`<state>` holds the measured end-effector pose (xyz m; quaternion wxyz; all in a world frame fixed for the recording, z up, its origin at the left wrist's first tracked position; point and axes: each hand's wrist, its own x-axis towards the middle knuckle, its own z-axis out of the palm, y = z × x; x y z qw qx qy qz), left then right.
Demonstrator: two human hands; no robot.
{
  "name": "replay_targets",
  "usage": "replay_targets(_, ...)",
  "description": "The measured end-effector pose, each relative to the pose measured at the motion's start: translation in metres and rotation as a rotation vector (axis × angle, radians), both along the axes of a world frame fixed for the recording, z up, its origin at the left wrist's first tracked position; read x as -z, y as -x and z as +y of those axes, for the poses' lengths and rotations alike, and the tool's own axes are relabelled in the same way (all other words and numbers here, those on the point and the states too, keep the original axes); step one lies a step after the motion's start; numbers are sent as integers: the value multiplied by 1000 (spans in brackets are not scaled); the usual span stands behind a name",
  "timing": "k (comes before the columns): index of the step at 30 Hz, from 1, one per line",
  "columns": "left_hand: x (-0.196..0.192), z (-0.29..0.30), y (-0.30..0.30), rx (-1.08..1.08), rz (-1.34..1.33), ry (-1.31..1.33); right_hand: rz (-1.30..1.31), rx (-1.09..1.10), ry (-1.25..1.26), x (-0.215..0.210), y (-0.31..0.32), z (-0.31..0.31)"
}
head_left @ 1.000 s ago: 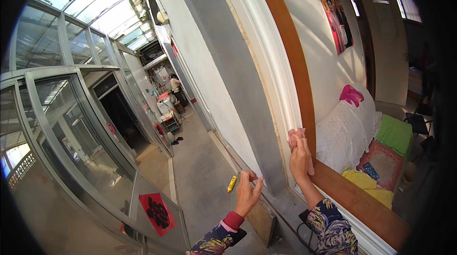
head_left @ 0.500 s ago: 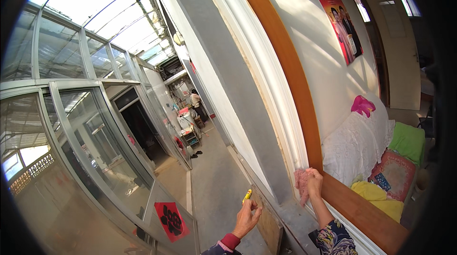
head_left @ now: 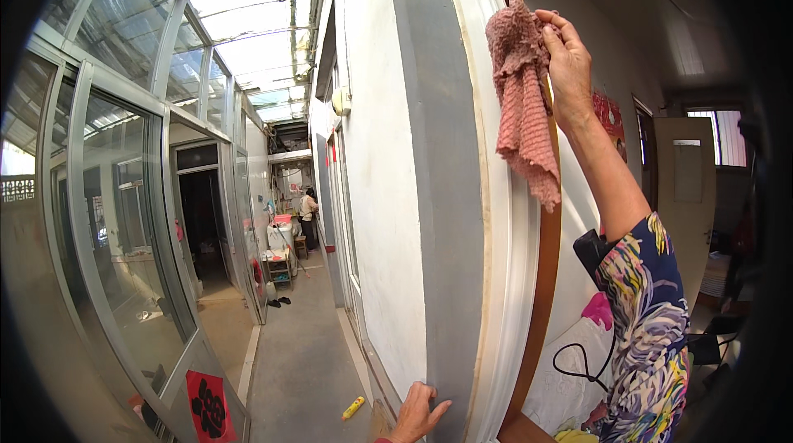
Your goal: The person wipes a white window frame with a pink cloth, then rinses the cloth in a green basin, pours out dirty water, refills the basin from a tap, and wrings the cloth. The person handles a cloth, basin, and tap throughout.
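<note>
High up on the right, my right hand (head_left: 570, 71) is closed on a pink textured cloth (head_left: 522, 104). The cloth hangs in folds against the white door frame (head_left: 500, 278), and part of it is hidden by my fingers. Low in the middle, my left hand (head_left: 420, 416) touches the grey-and-white wall corner (head_left: 450, 344). Its thumb stands apart from loosely bent fingers, and nothing shows in it. To its left, apart from it, a small yellow object (head_left: 353, 407) lies on the grey floor.
Glazed metal-framed doors (head_left: 124, 220) run along the left, one with a red paper sign (head_left: 211, 406). A person (head_left: 308, 210) stands at the passage's far end near a cluttered rack (head_left: 278, 265). Right of the frame is a white-covered seat (head_left: 553, 369).
My right hand has risen with the cloth from low on the frame to high up. My left hand now sits lower, against the wall corner. The view has turned and levelled.
</note>
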<state>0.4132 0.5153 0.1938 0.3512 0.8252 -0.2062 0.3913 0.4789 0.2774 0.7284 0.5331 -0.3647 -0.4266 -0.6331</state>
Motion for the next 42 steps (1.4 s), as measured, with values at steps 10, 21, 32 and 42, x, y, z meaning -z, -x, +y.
replay_targets(10, 5, 13, -15, 13, -45, -47, 207, 335, 149, -138, -36, 28)
replay_targets(21, -5, 25, -23, 146, -81, 15, 71, 1314, 251, -228, -75, -29)
replay_targets(32, -6, 27, -22, 128, -71, 15, 208, 1273, 92, -197, -47, -5)
replay_targets(42, 2, 26, -29, 114, -67, 47, 281, 997, 352, -235, -53, -35)
